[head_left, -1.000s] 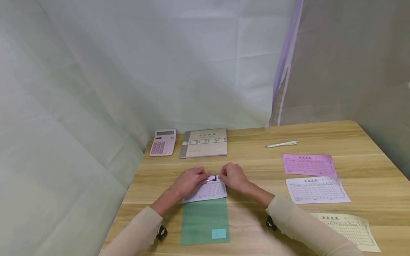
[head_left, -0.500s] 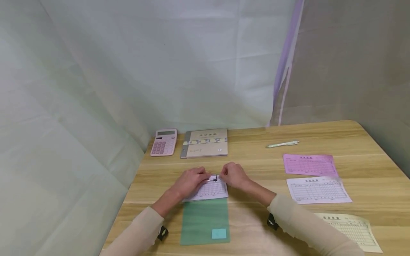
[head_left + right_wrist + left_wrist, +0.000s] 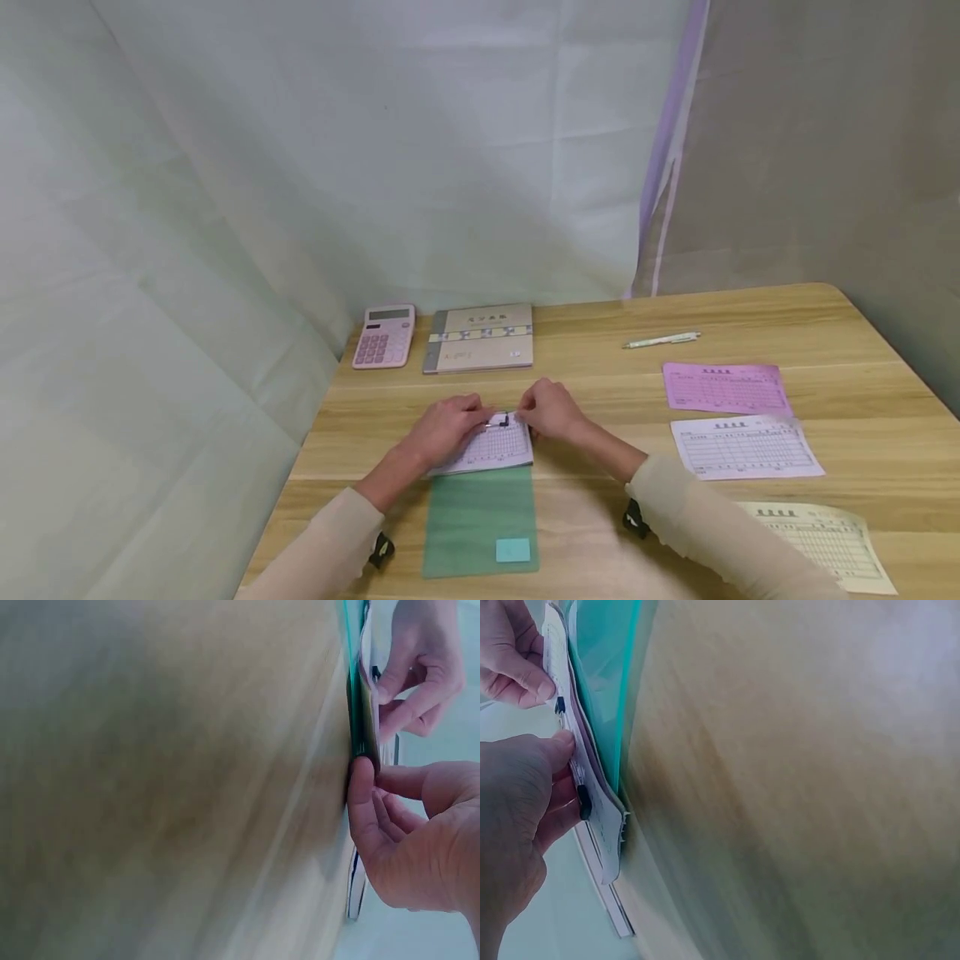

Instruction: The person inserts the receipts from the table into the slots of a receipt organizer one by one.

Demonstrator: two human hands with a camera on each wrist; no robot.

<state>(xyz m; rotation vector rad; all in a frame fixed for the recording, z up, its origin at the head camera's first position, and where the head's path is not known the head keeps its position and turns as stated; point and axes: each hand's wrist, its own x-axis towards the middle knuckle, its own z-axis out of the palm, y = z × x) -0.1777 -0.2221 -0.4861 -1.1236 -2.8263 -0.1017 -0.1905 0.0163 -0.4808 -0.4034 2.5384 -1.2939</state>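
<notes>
A stack of printed white forms (image 3: 497, 447) lies on the upper part of a translucent green folder (image 3: 480, 517). Near the top edge of the forms is a metal paper fastener (image 3: 505, 422) with black sliders. My left hand (image 3: 447, 427) pinches this strip between thumb and fingers, a black slider (image 3: 584, 802) by its fingertips in the left wrist view. At the top right corner my right hand (image 3: 553, 410) pinches the edge of the forms and folder, thumb on one side and fingers on the other in the right wrist view. Fingers partly cover the fastener.
A pink calculator (image 3: 384, 336) and a beige account book (image 3: 480, 337) lie at the back. A pen (image 3: 662, 340) is at back right. Pink (image 3: 726, 388), white (image 3: 746, 447) and yellow (image 3: 821, 542) forms line the right side. A blue label (image 3: 513, 550) marks the folder.
Both hands keep nearly the same place at the top of the forms. My right fingers shift only slightly at the corner; the pinching grips stay as they were.
</notes>
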